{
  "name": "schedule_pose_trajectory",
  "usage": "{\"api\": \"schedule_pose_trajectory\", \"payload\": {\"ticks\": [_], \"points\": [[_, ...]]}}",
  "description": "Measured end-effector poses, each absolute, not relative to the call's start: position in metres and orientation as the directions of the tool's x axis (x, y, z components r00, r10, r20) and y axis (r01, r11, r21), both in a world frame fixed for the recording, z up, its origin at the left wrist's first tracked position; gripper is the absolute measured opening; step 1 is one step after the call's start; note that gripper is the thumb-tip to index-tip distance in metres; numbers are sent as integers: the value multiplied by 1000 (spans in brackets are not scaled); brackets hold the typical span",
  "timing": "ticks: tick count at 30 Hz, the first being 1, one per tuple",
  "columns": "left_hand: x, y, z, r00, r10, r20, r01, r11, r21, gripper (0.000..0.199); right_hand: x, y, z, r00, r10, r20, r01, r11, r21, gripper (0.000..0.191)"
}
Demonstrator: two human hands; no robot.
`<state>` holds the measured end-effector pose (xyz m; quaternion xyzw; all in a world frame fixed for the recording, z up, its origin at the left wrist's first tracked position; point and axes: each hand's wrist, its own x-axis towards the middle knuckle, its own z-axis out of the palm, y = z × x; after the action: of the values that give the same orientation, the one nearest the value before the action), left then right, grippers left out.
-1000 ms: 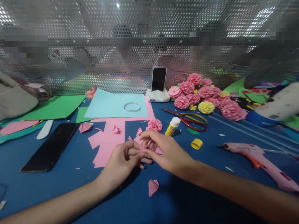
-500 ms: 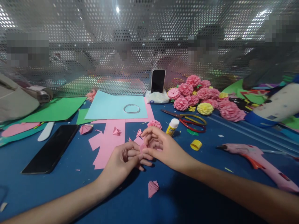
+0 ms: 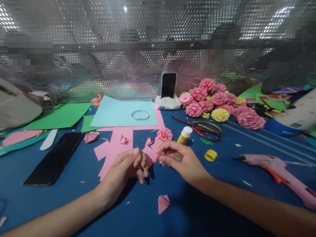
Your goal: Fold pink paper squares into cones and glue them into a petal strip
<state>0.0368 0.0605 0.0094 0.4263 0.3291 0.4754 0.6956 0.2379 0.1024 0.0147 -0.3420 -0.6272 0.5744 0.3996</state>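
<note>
My right hand (image 3: 184,161) pinches a small pink folded paper piece (image 3: 160,154), mostly hidden by the fingertips. To its left, my left hand (image 3: 125,166) is closed, its thumb against the curled fingers; whatever may be inside is hidden. Just beyond the hands lie pink paper sheets (image 3: 119,144), a pleated pink paper piece (image 3: 149,142) and another (image 3: 123,140). A pink paper flower (image 3: 165,134) sits behind my right fingers. An uncapped-looking yellow glue stick (image 3: 184,135) stands beside it. Nearer me, a folded pink piece (image 3: 164,204) lies on the blue table.
Scissors (image 3: 197,125), a yellow cap (image 3: 210,155) and a pink glue gun (image 3: 269,163) lie to the right. Paper flowers (image 3: 207,98) are heaped behind. A black phone (image 3: 53,159) lies left; another phone (image 3: 169,85) stands before a perforated metal screen (image 3: 103,59).
My hands have drawn apart. The right moved a little to the right with the pink paper piece; the left pulled back leftward and its fingers curled. The view shifted slightly.
</note>
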Motion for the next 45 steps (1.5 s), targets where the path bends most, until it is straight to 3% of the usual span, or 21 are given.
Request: {"api": "schedule_pose_trajectory", "payload": {"ticks": [14, 23, 31, 36, 40, 45], "points": [[32, 67, 3, 304, 950, -75, -421, 205, 884, 43, 241, 101, 11, -518, 847, 121, 103, 202, -974, 6], [34, 65, 1, 329, 944, -39, -296, 142, 945, 26, 239, 103, 10, -528, 842, 113, 64, 172, -983, 9], [40, 55, 1, 350, 936, -20, -133, 71, 989, 38, 236, 102, 13, -525, 849, 57, 33, 87, -996, 21], [44, 53, 3, 396, 918, -25, 14, 21, 1000, 29, 234, 99, 23, -567, 823, 13, 77, 68, -995, 24], [48, 53, 4, 464, 884, -61, 71, 32, 997, 36, 233, 96, 30, -555, 831, 30, 171, 149, -974, 24], [49, 54, 5, 460, 884, -78, 36, 69, 997, 40, 236, 94, 34, -551, 810, 201, 301, 418, -857, 15]]}}
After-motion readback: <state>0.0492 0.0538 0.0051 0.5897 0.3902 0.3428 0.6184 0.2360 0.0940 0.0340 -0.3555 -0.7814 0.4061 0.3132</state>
